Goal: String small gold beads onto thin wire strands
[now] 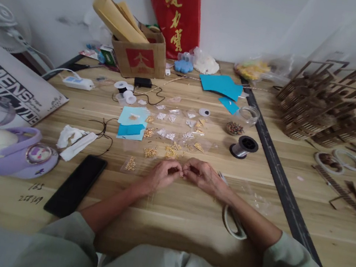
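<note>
My left hand [165, 173] and my right hand [201, 175] meet fingertip to fingertip over the near middle of the wooden table. Both are closed in a pinch. Whatever lies between the fingertips is too small to make out; a fine thread seems to hang below my left hand. Just beyond them are small heaps of gold beads [150, 152] and more gold pieces [171, 152]. Another bag of gold beads [131, 164] lies left of my left hand. Pliers or scissors with white handles [234, 225] lie partly hidden beneath my right forearm.
A wire spool [244, 147] and a jar of beads [235, 127] stand right of the bead bags. At left are a black phone [75, 185], a purple bottle [21, 153] and tissue [76, 141]. A cardboard box [138, 56] sits behind; wooden frames [323, 103] crowd the right.
</note>
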A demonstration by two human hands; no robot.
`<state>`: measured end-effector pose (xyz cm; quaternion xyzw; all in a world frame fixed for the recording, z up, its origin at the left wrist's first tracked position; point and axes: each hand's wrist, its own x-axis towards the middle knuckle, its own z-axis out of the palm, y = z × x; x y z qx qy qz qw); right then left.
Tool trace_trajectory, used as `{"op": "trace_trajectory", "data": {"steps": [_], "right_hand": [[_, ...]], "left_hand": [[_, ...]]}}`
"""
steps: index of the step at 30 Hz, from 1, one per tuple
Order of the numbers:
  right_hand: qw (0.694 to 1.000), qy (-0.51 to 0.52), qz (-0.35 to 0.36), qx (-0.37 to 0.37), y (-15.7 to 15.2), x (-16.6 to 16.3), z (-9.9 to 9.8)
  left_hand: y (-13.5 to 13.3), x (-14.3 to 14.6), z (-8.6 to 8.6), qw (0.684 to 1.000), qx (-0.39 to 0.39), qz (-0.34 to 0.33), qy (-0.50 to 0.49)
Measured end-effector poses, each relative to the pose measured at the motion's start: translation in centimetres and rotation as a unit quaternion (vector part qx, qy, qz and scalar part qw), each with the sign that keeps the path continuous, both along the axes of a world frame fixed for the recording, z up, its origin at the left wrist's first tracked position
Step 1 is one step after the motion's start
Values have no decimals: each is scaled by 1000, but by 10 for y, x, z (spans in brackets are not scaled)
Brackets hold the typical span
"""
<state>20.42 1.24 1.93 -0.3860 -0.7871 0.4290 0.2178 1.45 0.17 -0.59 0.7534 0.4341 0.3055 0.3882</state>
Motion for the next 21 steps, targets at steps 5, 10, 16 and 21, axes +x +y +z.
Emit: {"op": "trace_trajectory", "data": {"steps": [5, 10, 16, 21], "right_hand": [[1000, -19, -11, 9, -1, 0, 0], [999, -25, 0, 35, -1, 1, 2], [999, -27, -1, 35, -2, 0, 6], [1000, -24, -14, -6, -4, -1, 5]], "left_hand": [[1, -1, 2, 999, -45, 1, -16], [2, -1, 3, 997, -74, -2, -26], [2, -2, 7, 994, -100, -3, -35], [2, -2, 5, 995, -98, 2, -30]]}}
